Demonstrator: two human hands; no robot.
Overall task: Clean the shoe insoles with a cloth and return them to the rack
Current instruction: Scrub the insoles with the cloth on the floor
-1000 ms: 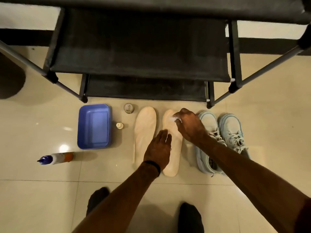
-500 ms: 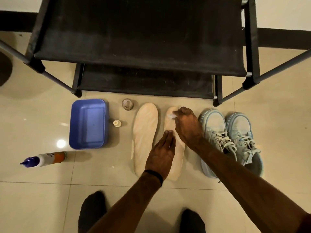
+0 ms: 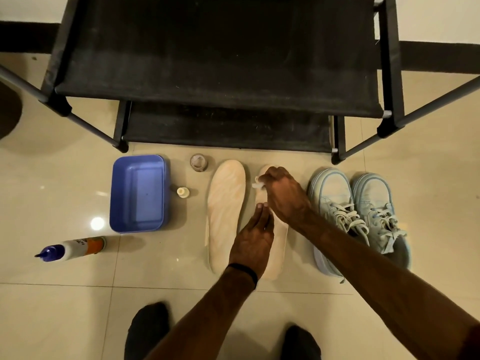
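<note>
Right hand [image 3: 281, 194] nudged toeward gripping cloth [image 3: 258, 183], left hand [image 3: 253, 242] still flat on insole [image 3: 279, 245]

Single head-worn wide-angle view: looking steeply down from above at the floor [image 3: 65, 307], facing the black rack [image 3: 218, 61] at the frame's top; standing close, taking in both forearms reaching forward and the feet at the bottom edge.

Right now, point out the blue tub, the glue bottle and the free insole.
blue tub [image 3: 124, 224]: head view, on its near rim.
glue bottle [image 3: 75, 248]: head view, on its white body.
free insole [image 3: 226, 201]: head view, on its bare middle.
</note>
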